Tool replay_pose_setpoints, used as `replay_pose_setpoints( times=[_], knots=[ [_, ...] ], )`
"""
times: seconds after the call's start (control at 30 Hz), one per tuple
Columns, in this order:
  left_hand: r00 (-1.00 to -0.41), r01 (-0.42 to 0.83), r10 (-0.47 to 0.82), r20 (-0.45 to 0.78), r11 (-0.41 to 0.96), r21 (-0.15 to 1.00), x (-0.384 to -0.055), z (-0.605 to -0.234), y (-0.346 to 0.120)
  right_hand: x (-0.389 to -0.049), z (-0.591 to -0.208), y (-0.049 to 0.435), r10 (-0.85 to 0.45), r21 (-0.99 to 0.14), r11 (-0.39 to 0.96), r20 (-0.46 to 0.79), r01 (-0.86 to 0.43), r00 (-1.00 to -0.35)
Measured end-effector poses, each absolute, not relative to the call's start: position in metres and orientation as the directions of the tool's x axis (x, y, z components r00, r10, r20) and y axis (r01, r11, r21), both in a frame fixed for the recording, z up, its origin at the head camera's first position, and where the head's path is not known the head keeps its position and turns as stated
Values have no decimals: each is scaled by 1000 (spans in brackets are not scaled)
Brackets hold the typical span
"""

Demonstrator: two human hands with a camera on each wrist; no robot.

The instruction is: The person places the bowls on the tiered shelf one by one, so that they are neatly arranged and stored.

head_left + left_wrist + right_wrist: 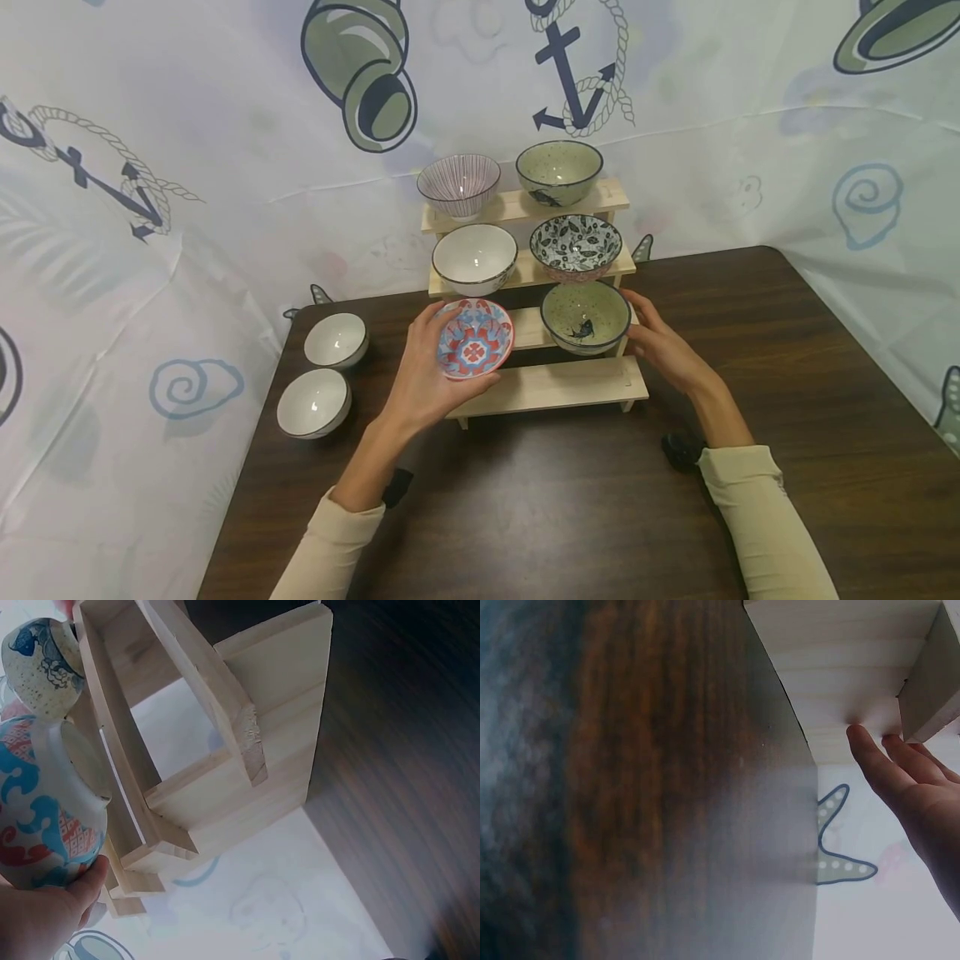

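Observation:
My left hand grips a bowl with a red, blue and white pattern, thumb below and fingers at its upper left rim. The bowl's inside faces the head camera, in front of the left part of a stepped wooden stand. Its white foot and painted outside show in the left wrist view, close beside the stand. At the stand's right side is my right hand, next to a green bowl with a dark fish-like figure on the second step from the bottom. Its extended fingers reach the stand's wood in the right wrist view.
Higher steps carry a striped bowl, a speckled green bowl, a white bowl and a black leaf-patterned bowl. Two white bowls, one farther back and one nearer, stand left on the dark table. A printed cloth hangs behind.

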State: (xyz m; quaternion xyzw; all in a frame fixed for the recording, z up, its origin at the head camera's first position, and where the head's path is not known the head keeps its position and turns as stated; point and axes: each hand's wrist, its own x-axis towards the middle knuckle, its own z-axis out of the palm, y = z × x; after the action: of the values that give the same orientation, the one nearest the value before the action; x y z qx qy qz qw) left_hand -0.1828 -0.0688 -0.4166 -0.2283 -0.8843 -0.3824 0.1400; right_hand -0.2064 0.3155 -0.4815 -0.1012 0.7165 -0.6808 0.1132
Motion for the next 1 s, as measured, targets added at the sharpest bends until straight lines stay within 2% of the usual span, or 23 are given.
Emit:
replay_pose_setpoints(
  times=[1.0],
  knots=[
    [-839, 539, 314, 445, 597, 594, -191, -420, -60, -207, -481, 316, -298, -998, 69, -33, 13, -954]
  ],
)
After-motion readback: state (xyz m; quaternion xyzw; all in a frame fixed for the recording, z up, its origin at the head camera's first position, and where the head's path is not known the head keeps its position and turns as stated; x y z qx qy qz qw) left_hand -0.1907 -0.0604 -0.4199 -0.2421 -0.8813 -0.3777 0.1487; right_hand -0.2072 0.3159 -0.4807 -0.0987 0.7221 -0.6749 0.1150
